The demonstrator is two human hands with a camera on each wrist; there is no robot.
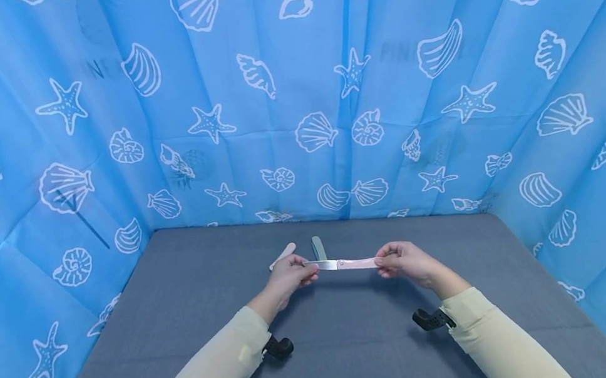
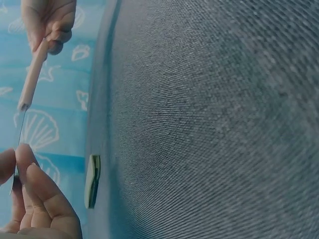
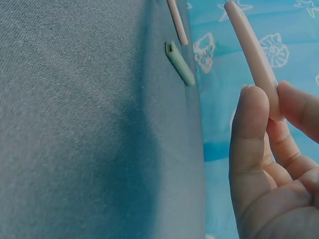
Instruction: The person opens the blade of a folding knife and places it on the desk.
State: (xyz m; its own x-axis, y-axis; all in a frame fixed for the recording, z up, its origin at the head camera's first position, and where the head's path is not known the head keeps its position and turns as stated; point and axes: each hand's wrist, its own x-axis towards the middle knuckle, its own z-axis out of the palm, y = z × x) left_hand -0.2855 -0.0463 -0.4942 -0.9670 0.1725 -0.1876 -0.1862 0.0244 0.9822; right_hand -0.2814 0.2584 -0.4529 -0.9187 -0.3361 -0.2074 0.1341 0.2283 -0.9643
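A folding knife with a pink handle (image 1: 359, 264) is held unfolded above the table, lying roughly level between both hands. My left hand (image 1: 289, 272) pinches its blade (image 1: 326, 265) between thumb and fingers. At the other side my right hand (image 1: 407, 260) pinches the end of the handle, as the right wrist view also shows with the handle (image 3: 254, 57) between thumb and fingertips. Behind the held knife, a green folding-knife handle (image 3: 180, 64) lies on the table with a slot along it. Left of that lies a pale pink handle (image 1: 284, 255), partly hidden by my left hand.
The grey cloth-covered table (image 1: 345, 348) spreads below both arms. A blue curtain (image 1: 282, 109) with white shells and starfish stands behind it and along both sides. Black camera mounts (image 1: 279, 347) sit at the wrists.
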